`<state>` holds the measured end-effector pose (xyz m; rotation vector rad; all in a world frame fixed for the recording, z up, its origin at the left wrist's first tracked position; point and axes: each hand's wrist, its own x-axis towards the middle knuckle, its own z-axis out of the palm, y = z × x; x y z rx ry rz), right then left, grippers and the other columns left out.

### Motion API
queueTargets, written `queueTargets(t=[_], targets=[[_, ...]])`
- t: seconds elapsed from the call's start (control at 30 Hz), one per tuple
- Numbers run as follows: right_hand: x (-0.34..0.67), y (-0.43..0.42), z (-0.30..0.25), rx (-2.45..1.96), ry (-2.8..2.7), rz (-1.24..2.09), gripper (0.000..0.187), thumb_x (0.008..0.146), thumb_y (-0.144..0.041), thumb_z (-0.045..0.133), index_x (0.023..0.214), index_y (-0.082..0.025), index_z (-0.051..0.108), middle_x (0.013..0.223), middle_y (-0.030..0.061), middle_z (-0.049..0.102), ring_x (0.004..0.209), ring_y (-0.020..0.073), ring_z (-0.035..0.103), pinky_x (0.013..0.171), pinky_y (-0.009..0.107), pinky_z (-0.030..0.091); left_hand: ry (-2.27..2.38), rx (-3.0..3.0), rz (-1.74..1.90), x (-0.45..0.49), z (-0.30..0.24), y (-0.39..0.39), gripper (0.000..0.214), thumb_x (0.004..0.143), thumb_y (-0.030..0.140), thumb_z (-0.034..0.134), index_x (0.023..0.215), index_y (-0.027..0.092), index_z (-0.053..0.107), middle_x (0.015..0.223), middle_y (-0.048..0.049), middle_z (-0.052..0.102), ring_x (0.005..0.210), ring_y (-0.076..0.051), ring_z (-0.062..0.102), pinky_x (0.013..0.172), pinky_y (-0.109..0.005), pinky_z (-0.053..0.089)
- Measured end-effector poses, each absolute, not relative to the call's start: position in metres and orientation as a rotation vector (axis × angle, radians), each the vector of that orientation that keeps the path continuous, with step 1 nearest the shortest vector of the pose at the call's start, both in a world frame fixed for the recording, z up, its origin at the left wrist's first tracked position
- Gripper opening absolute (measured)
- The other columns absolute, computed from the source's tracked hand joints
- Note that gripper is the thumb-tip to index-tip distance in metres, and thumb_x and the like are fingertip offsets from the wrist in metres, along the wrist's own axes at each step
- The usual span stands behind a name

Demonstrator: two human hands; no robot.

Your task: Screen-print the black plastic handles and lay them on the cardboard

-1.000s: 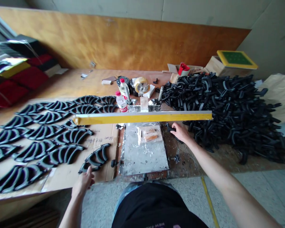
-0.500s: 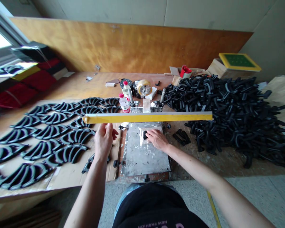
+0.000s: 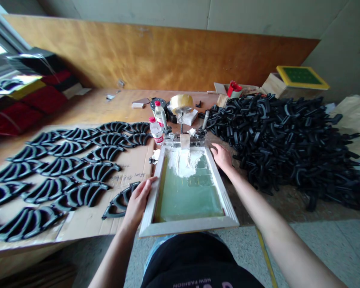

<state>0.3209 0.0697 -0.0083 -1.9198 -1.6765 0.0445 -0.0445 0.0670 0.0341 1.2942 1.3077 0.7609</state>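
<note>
A silk screen [image 3: 187, 196] in a pale metal frame lies lowered over the printing base, hiding the plate below. White ink [image 3: 184, 164] is spread across the far part of its green mesh. My left hand [image 3: 139, 198] is at the frame's left side rail, its fingers closed around the edge; the undersides of the fingers are hidden. My right hand [image 3: 222, 157] is beside the far right corner of the frame, fingers apart and nothing in them. Behind the screen is a metal hinge clamp [image 3: 195, 139]. One black ribbed part [image 3: 120, 204] lies left of my left hand.
Rows of black ribbed parts [image 3: 61, 166] lie on cardboard [image 3: 90, 222] at left. A large heap of black plastic parts [image 3: 276, 140] covers the right. Bottles [image 3: 156, 130] and a tape roll [image 3: 181, 103] stand behind the clamp. A yellow-framed screen [image 3: 303, 77] rests at back right.
The screen has swung down from raised and edge-on to flat over the base. My right hand has left the small black part on the plate and moved right; my left hand has come down and slightly right.
</note>
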Motion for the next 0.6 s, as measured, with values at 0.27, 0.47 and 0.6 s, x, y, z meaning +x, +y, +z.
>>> queueTargets(t=[0.27,0.47,0.6], targets=[[0.24,0.13,0.014,-1.864,-2.096,-0.01,0.021,0.086,-0.023,0.067,0.104,-0.014,0.063,0.102,0.0118,0.067,0.1,0.0254,0.057,0.087,0.035,0.046,1.354,1.249,0.626,-0.043,-0.037,0.064,0.081,0.074,0.06,0.065,0.142,0.02,0.048,0.092,-0.0057,0.072,0.082,-0.022,0.067,0.069,-0.029,0.052],[0.238,0.077,0.004,-1.535,-2.451,0.091,0.01,0.084,-0.01,0.056,0.088,-0.015,0.063,0.09,0.0085,0.066,0.091,0.0223,0.057,0.08,0.031,0.043,1.346,1.305,0.618,-0.05,-0.055,0.068,0.072,0.078,0.06,0.061,0.136,0.019,0.053,0.097,-0.0077,0.071,0.094,-0.024,0.067,0.08,-0.033,0.052],[0.251,0.068,0.012,-1.326,-2.555,0.217,0.007,0.08,-0.011,0.062,0.08,-0.018,0.063,0.082,0.0041,0.065,0.082,0.0192,0.057,0.073,0.028,0.041,1.357,1.287,0.658,-0.048,-0.053,0.067,0.069,0.076,0.059,0.063,0.13,0.018,0.058,0.089,-0.0061,0.071,0.087,-0.023,0.067,0.078,-0.032,0.052]])
